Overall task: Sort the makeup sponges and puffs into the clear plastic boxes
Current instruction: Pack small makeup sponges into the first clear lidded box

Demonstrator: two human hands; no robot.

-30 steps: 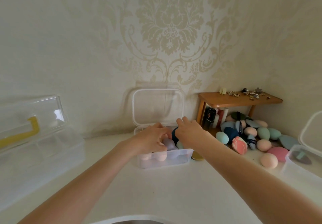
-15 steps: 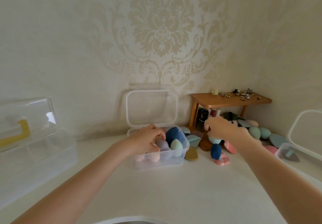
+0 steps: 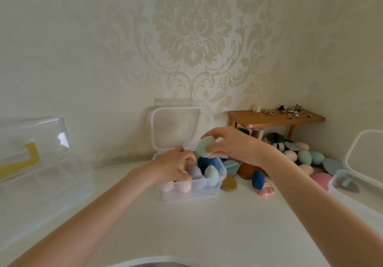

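The right hand (image 3: 234, 145) pinches a pale green sponge (image 3: 205, 146) between thumb and fingertips, holding it in the air just above the back of the open middle box (image 3: 190, 190); the left hand (image 3: 173, 168) reaches into that box from the left, fingers curled down among the sponges, though whether they grip one I cannot tell; inside the box lie a dark blue sponge (image 3: 207, 163), a mint sponge (image 3: 211, 173), a lilac sponge (image 3: 194, 172) and peach ones (image 3: 184, 186); its lid (image 3: 182, 127) stands upright against the wall behind. Just right of the box lie a gold puff (image 3: 229, 182), a blue sponge (image 3: 258, 179) and a pink striped puff (image 3: 266, 191); further right a pile of sponges and puffs (image 3: 304, 156) spreads under and beside a small wooden shelf (image 3: 275, 118) that carries trinkets; at the far right a second box (image 3: 339, 185) holds a grey puff (image 3: 349, 185); a large clear case (image 3: 41, 163) with a yellow handle sits at the far left.
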